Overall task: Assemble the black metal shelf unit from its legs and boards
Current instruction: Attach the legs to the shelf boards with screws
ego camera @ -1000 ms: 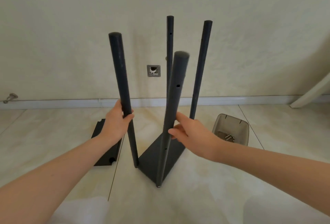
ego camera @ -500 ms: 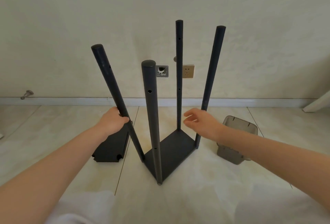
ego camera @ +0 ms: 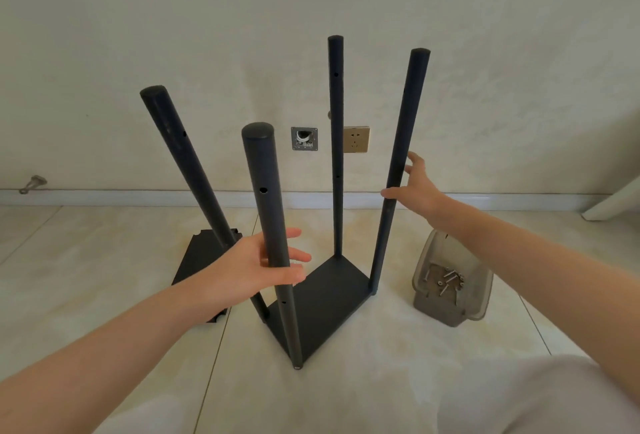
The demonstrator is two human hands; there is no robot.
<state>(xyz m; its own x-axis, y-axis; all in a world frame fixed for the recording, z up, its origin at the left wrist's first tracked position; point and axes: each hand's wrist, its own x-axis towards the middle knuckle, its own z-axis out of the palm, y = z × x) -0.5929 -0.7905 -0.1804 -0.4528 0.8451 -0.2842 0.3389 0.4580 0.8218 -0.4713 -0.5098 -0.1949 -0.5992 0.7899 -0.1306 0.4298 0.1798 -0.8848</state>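
Frame point(ego camera: 329, 302) looks stiff, light, wobbly; left hand point(ego camera: 256, 267) open against near leg point(ego camera: 263, 174); right hand point(ego camera: 415, 188) open, touching right leg point(ego camera: 412, 104); best gripped mid-leg.

The left hand point(ego camera: 256, 267), right hand point(ego camera: 415, 188) and forearms point(ego camera: 138, 326) are bare; pale off-white cloth point(ego camera: 536, 399) covers the lap.

Tiled floor point(ego camera: 381, 385) bears shelf frame point(ego camera: 329, 302), spare board point(ego camera: 197, 260), screw tub point(ego camera: 446, 310).

Vantage: you are looking down from your head onto the shelf unit point(ego camera: 322, 298).
Facing: you are facing the wall point(ego camera: 138, 35).
Nearness: you are viewing it close.
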